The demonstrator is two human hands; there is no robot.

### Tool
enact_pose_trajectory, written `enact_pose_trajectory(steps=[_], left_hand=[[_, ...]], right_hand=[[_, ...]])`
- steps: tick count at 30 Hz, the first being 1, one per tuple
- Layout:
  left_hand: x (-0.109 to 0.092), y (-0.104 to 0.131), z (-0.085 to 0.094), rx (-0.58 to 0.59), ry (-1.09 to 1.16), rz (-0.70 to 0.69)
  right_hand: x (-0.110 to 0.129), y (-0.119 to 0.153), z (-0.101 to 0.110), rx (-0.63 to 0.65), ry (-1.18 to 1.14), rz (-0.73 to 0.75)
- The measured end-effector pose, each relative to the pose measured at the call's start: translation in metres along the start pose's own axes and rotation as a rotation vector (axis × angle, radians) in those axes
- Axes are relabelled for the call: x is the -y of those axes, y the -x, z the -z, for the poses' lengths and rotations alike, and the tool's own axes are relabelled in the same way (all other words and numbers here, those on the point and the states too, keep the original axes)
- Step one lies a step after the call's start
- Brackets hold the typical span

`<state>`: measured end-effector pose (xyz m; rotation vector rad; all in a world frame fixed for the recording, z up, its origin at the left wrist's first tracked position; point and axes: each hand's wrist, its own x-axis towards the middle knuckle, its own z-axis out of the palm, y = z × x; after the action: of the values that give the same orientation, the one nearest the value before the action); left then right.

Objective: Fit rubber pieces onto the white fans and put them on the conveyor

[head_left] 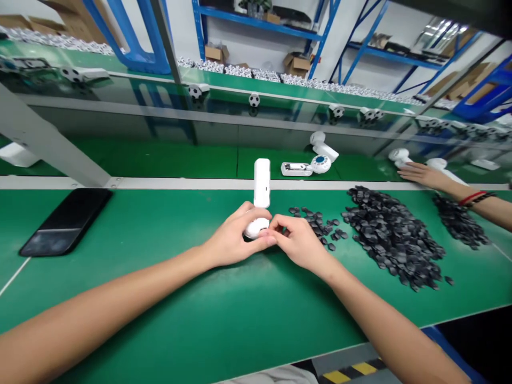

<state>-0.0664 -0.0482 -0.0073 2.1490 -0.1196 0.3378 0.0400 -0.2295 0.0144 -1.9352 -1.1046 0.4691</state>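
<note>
A white plastic device [262,184] with a long rounded handle and a ball-shaped head lies in front of me, handle pointing away. Around its head are the closed fingers and thumb of my left hand [234,234]. My right hand [298,240] pinches at the right side of the head, thumb and forefinger touching it. A dark spot shows on the head beside those fingertips. Whatever they may hold is too small and hidden to name. Just right of my right hand, small black pieces [316,221] lie scattered on the green table [208,325].
A large heap of black pieces [392,234] lies to the right, with a smaller heap [460,221] beyond. Similar white devices [296,169] rest on the green belt behind the table ledge. Another person's hand [424,176] reaches there. A black phone [66,221] lies left.
</note>
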Motion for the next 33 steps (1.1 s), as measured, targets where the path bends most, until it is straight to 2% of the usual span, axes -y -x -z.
enact_pose_trajectory(steps=[3, 5, 8, 11, 16, 22, 24, 27, 33], left_hand=[[0.003, -0.002, 0.002, -0.035, 0.087, 0.036], [0.004, -0.003, 0.004, -0.056, 0.119, 0.087], [0.003, -0.002, 0.006, -0.022, 0.240, 0.165], [0.002, -0.002, 0.007, 0.022, 0.344, 0.209], [0.001, -0.003, 0.005, 0.003, 0.325, 0.226], [0.004, -0.004, 0.003, -0.065, 0.361, 0.256], [0.005, -0.004, 0.003, -0.062, 0.350, 0.251], [0.005, -0.002, 0.004, -0.090, 0.234, 0.153], [0.006, 0.001, -0.001, -0.127, 0.220, 0.125]], right_hand=[[0.002, -0.001, 0.027, 0.074, 0.051, 0.065], [-0.003, 0.002, 0.052, 0.046, 0.117, 0.016], [-0.021, 0.007, 0.088, -0.017, 0.324, -0.103], [-0.044, 0.005, 0.102, 0.027, 0.440, -0.118], [-0.066, -0.009, 0.080, -0.016, 0.510, 0.035], [-0.065, -0.019, 0.061, -0.078, 0.553, 0.101], [-0.062, -0.019, 0.058, -0.111, 0.483, 0.104], [-0.061, -0.019, 0.051, -0.078, 0.360, 0.073], [-0.064, -0.022, 0.042, -0.134, 0.459, 0.012]])
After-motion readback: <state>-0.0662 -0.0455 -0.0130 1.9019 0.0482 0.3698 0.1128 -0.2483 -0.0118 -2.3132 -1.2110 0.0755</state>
